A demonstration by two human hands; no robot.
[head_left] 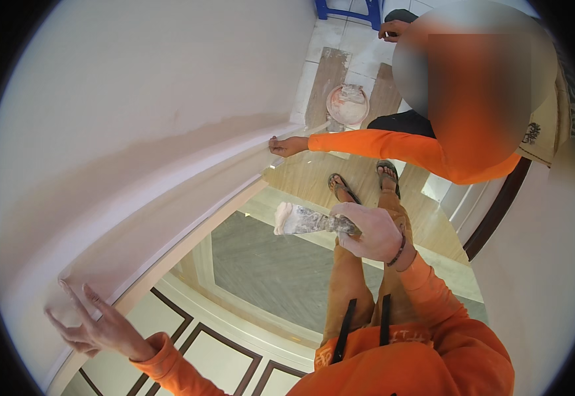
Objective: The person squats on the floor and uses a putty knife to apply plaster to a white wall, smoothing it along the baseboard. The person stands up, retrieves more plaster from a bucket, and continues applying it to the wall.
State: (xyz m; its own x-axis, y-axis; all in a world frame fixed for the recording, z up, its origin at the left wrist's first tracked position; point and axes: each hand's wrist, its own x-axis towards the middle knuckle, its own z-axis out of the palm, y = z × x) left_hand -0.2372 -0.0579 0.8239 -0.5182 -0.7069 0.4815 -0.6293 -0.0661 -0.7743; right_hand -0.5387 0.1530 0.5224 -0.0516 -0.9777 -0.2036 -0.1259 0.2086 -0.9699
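My right hand [371,235] grips the handle of a putty knife [304,220] in front of my legs. Its blade points left and is caked with whitish putty. To the lower left, my left hand [96,323] reaches to the wall with its fingers spread and nothing in them. Its fingertips touch or nearly touch the long pale moulding [162,228] that runs along the wall. Farther along that moulding, a co-worker's hand [288,146] in an orange sleeve rests against it with bent fingers; whether it holds anything I cannot tell.
A round tub [331,113] of pinkish-white putty sits on the floor by the wall. Beyond it stands a blue stool [348,13]. The co-worker [472,158] crouches at the upper right, beside a printed sack [543,135]. Brown-trimmed white panels [211,360] lie low on the left.
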